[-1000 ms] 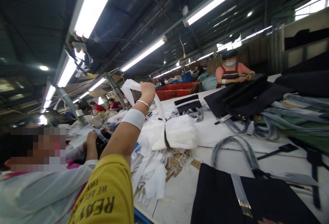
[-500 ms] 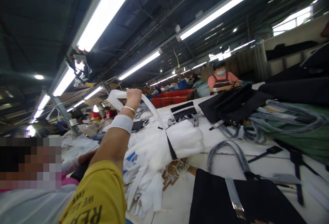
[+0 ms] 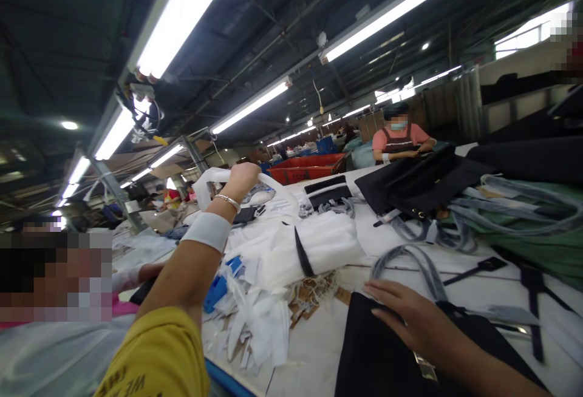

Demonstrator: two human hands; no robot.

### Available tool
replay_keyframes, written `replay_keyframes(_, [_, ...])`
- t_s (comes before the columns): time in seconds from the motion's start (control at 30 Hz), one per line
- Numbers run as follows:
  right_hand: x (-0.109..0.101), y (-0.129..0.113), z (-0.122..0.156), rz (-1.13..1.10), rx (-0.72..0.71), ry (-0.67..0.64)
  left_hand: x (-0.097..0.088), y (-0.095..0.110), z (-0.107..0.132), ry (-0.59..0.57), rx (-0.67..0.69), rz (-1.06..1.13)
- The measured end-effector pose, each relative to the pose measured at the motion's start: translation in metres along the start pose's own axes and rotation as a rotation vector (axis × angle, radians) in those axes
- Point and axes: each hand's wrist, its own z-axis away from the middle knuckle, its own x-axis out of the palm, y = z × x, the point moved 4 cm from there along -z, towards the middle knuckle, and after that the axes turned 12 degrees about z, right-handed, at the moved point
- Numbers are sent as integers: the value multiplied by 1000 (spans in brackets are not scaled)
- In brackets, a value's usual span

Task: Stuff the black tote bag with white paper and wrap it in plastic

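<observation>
My left hand (image 3: 243, 178) is raised above the table, fist closed around a white strip (image 3: 210, 179) that runs down to a bundle of white fabric (image 3: 319, 245) tied with a black band. My left wrist wears a bracelet and a white band. My right hand (image 3: 403, 312) lies flat, fingers stretched out, on a black bag (image 3: 378, 360) at the near table edge, beside its grey strap and metal buckle (image 3: 426, 368).
Loose white pieces and paper tags (image 3: 264, 324) lie by the bundle. Grey straps (image 3: 410, 260), black bags (image 3: 419, 181) and green fabric (image 3: 546, 245) cover the right side. A person in white sits at my left (image 3: 59, 348); another in pink works at the far end (image 3: 399, 139). A red bin (image 3: 305, 167) stands behind.
My right hand has come into view and settled on the black bag. My left hand has dropped slightly, still holding the white strip.
</observation>
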Motion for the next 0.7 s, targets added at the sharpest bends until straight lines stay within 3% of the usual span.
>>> replay_keyframes(0.07, [4, -3, -58, 51, -59, -42, 0, 2, 10, -3, 36, 23])
replay_keyframes(0.17, [29, -4, -130, 187, -107, -184, 0, 1, 27, 3, 88, 48])
replay_keyframes(0.33, [80, -17, -208, 207, -173, -282, 4, 3, 53, 56, 155, 50])
replay_keyframes(0.5, [124, -29, -226, 185, -224, -346, -5, -10, 76, 111, 149, -73])
replay_keyframes(0.63, [148, -16, -211, 207, -259, -268, -35, -50, 104, 282, 99, -146])
replay_keyframes(0.7, [157, -7, -201, 228, -267, -225, -53, -78, 122, 385, 2, -160])
